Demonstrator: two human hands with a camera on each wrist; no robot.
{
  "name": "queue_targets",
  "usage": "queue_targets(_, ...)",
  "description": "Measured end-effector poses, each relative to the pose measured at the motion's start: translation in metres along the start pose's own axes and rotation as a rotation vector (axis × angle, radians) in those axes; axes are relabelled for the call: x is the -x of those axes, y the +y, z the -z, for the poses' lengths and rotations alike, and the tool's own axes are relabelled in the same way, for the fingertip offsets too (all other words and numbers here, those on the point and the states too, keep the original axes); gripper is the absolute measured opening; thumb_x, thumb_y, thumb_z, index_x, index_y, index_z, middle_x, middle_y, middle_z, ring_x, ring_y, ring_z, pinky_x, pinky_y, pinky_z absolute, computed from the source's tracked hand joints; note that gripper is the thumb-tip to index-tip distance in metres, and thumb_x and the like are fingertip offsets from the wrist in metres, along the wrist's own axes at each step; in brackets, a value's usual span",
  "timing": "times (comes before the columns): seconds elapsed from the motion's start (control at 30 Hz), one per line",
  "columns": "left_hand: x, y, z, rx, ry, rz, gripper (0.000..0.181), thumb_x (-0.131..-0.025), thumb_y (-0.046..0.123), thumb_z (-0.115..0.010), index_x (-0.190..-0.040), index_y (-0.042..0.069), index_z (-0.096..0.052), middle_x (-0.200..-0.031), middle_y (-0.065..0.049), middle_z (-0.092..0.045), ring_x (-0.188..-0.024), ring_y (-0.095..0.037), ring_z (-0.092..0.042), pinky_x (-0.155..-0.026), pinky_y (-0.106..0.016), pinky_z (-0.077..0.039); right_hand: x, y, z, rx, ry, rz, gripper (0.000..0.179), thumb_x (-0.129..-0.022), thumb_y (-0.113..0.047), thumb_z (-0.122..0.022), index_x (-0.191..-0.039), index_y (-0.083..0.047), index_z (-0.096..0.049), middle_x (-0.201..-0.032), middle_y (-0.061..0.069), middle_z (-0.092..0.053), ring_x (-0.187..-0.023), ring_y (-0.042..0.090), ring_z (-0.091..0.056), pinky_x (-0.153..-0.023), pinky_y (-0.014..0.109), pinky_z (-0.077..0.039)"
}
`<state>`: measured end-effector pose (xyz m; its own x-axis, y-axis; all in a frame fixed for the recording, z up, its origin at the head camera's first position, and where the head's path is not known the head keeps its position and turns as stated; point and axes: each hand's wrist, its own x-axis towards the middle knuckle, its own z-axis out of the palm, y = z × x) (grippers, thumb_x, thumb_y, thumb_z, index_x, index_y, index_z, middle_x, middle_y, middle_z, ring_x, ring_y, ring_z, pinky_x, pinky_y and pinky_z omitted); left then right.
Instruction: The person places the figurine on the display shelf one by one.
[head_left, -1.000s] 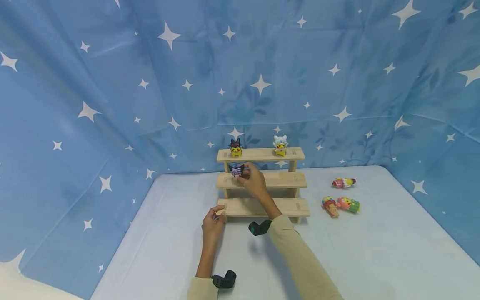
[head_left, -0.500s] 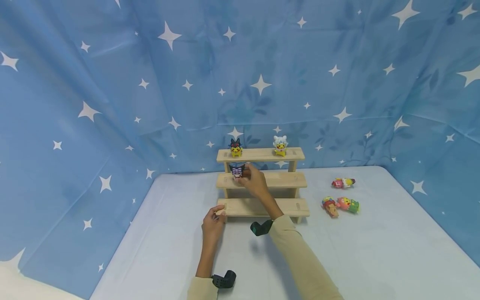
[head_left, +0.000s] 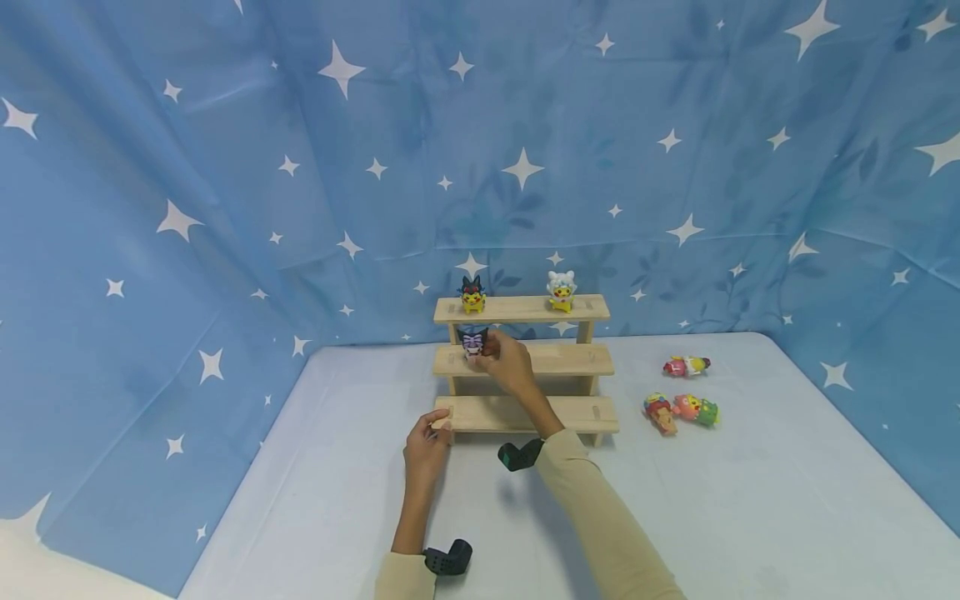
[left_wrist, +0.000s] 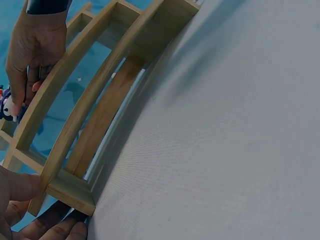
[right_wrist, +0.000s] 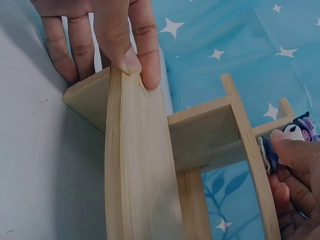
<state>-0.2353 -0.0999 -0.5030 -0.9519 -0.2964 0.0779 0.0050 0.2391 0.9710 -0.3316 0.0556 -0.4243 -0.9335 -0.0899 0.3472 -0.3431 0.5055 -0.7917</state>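
Observation:
My right hand (head_left: pixel 512 365) pinches a small figurine (head_left: pixel 472 343) with a black-eared hood and purple bow, upright at the left end of the middle step. The right wrist view shows the thumb and fingers around the figurine's lower part (right_wrist: pixel 270 152); whether its base touches the wood is hidden. Under it stands a three-step wooden display stand (head_left: pixel 540 410). With thumb and index finger, my left hand (head_left: pixel 425 450) grips the left end of the lowest step, its other fingers lying beside the stand's leg in the right wrist view.
On the top step stand a dark-hooded yellow figurine (head_left: pixel 472 297) at left and a white-hooded one (head_left: pixel 561 292) at right. Three figurines lie on the white table to the right: a red-and-yellow one (head_left: pixel 686 366), a brown one (head_left: pixel 661 414) and a pink-and-green one (head_left: pixel 697 409). A starry blue curtain (head_left: pixel 480 125) hangs behind.
My right hand and the hooded figurine have shifted only slightly, a little right and then back left. The left hand has stayed on the stand.

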Motion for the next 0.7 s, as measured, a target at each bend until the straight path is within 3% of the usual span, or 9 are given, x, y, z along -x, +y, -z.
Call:
queue_targets(0.13,0.000,0.001,0.000,-0.007,-0.007,-0.002,0.023,-0.092,0.009,-0.062,-0.115,0.006,-0.066,-0.126,-0.020,-0.065,-0.107,-0.032,-0.066,-0.080,-0.037,-0.054,0.000,0.000,0.001,-0.015,-0.010,-0.017,0.037,-0.084,-0.019,-0.077,-0.116,-0.005,-0.064,-0.106,0.013,-0.071,-0.096,0.027,-0.066,-0.087,0.044,-0.051)
queue_targets(0.33,-0.001,0.001,-0.001,-0.004,0.006,0.010,0.023,-0.091,0.009,-0.063,-0.113,0.006,-0.067,-0.122,-0.020,-0.067,-0.101,-0.029,-0.067,-0.074,-0.029,-0.050,0.004,0.001,0.006,-0.097,-0.006,-0.038,0.046,-0.084,-0.015,-0.077,-0.126,-0.003,-0.060,-0.112,0.015,-0.070,-0.101,0.028,-0.067,-0.087,0.041,-0.053)
queue_targets(0.57,-0.001,0.001,-0.001,0.005,0.004,0.020,0.023,-0.091,0.007,-0.063,-0.113,0.008,-0.067,-0.118,-0.018,-0.069,-0.090,-0.022,-0.066,-0.070,-0.025,-0.047,0.012,0.008,0.020,-0.218,0.065,-0.029,0.044,-0.084,-0.007,-0.075,-0.125,0.002,-0.060,-0.112,0.021,-0.070,-0.102,0.033,-0.068,-0.085,0.037,-0.056)
queue_targets(0.7,-0.001,0.001,-0.001,0.000,0.001,0.012,0.023,-0.091,0.007,-0.063,-0.114,0.007,-0.067,-0.118,-0.018,-0.069,-0.086,-0.019,-0.066,-0.067,-0.023,-0.047,0.021,0.016,0.035,-0.266,0.115,-0.053,0.039,-0.086,-0.009,-0.073,-0.123,0.000,-0.061,-0.111,0.019,-0.070,-0.100,0.032,-0.068,-0.078,0.026,-0.056)
